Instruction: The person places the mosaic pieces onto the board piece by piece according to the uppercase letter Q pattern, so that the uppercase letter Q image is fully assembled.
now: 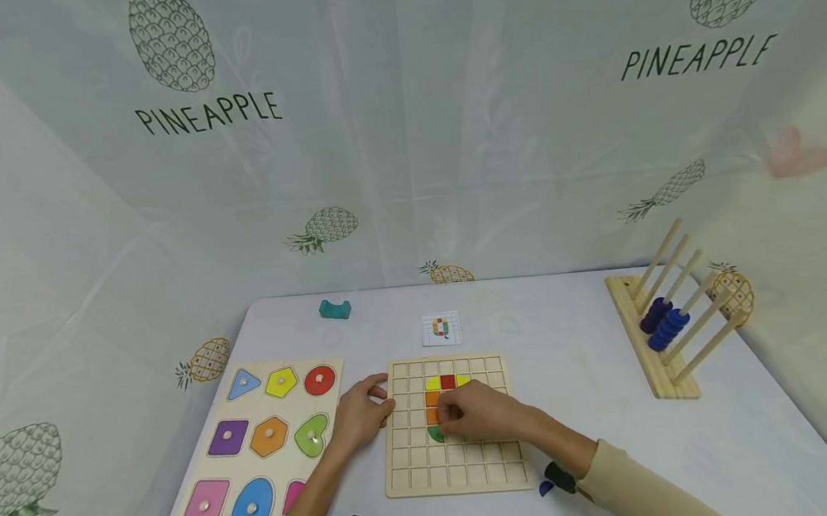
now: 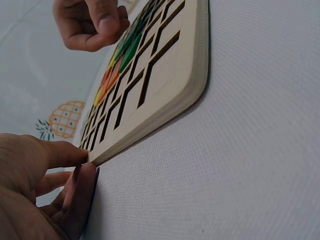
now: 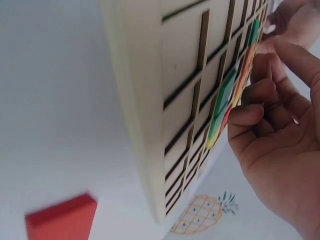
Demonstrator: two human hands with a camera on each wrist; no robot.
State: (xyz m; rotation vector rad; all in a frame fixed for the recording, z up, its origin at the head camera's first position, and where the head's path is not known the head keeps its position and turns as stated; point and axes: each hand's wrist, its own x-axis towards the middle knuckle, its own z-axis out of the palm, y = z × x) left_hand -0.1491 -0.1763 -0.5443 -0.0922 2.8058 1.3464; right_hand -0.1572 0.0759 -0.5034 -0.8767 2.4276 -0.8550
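Note:
A wooden grid board (image 1: pixel 457 478) lies flat on the white table. Yellow, red, orange and green tiles sit in its squares, among them an orange tile (image 1: pixel 432 399), a red tile (image 1: pixel 448 382) and a green tile (image 2: pixel 131 52). My left hand (image 1: pixel 359 413) touches the board's left edge with thumb and index finger, seen closer in the left wrist view. Over the middle of the board, my right hand (image 1: pixel 481 412) has its fingers curled near the left column of tiles. Whether a piece is between its fingertips is hidden.
Behind the board lies a small pattern card (image 1: pixel 440 329). A shape puzzle board (image 1: pixel 202 469) is at left, a teal block (image 1: pixel 335 310) further back. A wooden peg stand (image 1: pixel 634 336) with blue beads stands at right. Near the right wrist is a purple piece (image 1: pixel 546 488); a red block (image 3: pixel 62 220) also shows.

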